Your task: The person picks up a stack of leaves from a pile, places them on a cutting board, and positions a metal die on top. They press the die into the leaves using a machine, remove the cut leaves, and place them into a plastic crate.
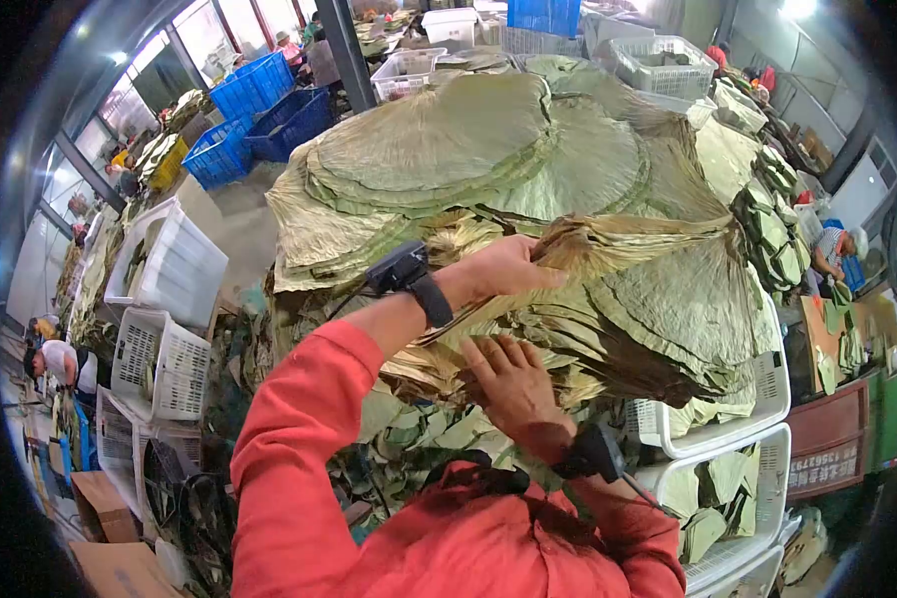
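My left hand (513,271) is closed on the edge of a folded bundle of dried lotus leaves (628,242), thumb in front and some fingers hidden behind it. Below it, my right hand (521,387) lies with fingers spread on the frayed, layered edges of the leaves (608,334). The bundle fans out to the right, brownish at the fold and grey-green on its flat face. Behind my hands, a wide stack of flat round dried leaves (439,135) covers the work surface. Both wrists wear black strapped devices.
White crates (713,439) with leaf pieces stand at my right, and more white crates (159,359) at my left. Blue crates (219,149) sit at the back left near a dark post (347,55). Other people (832,254) work along both sides. Leaf scraps lie below my hands.
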### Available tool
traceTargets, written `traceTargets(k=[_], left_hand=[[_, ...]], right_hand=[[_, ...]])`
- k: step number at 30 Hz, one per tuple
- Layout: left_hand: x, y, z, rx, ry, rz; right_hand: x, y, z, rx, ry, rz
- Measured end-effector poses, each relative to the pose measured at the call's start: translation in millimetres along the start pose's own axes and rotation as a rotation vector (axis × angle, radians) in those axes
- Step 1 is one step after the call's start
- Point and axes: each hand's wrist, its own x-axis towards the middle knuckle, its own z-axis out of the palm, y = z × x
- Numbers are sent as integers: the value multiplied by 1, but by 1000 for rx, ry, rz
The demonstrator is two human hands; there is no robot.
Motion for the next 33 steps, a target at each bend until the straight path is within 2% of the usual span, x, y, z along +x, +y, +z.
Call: traceTargets(k=[1, 4, 6, 9, 10, 13, 14, 15, 17, 19, 20, 23, 24, 26, 29, 30, 33], left_hand=[[1, 2, -4, 34, -17, -20], [15, 3, -14, 3, -109, -84], [27, -3, -19, -30, -148, -9], [41, -19, -19, 0, -158, 93], [44, -19, -17, 25, -160, 139], [34, -4, -20, 123, -166, 27], [36, -4, -21, 92, -180, 56], [35, -5, -21, 57, -191, 78], [31, -4, -19, 31, -193, 69], [27, 3, -21, 62, -171, 25], [26, 9, -25, 253, -98, -34], [1, 56, -47, 142, -175, 162], [-8, 67, -56, 119, -178, 217], [-25, 86, -69, 77, -188, 330], [-43, 105, -51, 361, -402, 538], [-61, 122, -30, 353, -514, 392], [-70, 128, 4, 391, -656, 191]], right_hand=[[5, 2, -8, 80, -17, 1], [16, 3, -20, 122, 130, -35], [23, 4, -19, 83, 196, -32], [28, 9, -15, 77, 60, -30], [29, 13, -5, 11, 134, -73], [31, 10, -13, 128, 116, -49], [31, 3, -14, 50, 250, -75], [26, -7, -21, 5, 277, -134], [20, -32, -57, 28, 77, -161], [10, -46, -75, 0, 106, -187], [2, -51, -84, -40, 164, -170], [-22, -49, -128, -38, 225, -110], [-33, -45, -136, -180, 267, -68], [-49, -35, -159, -275, 333, 39], [-76, -34, -187, -409, 397, 197], [-85, -35, -192, -398, 429, 247], [-113, -42, -199, -421, 572, 299]])
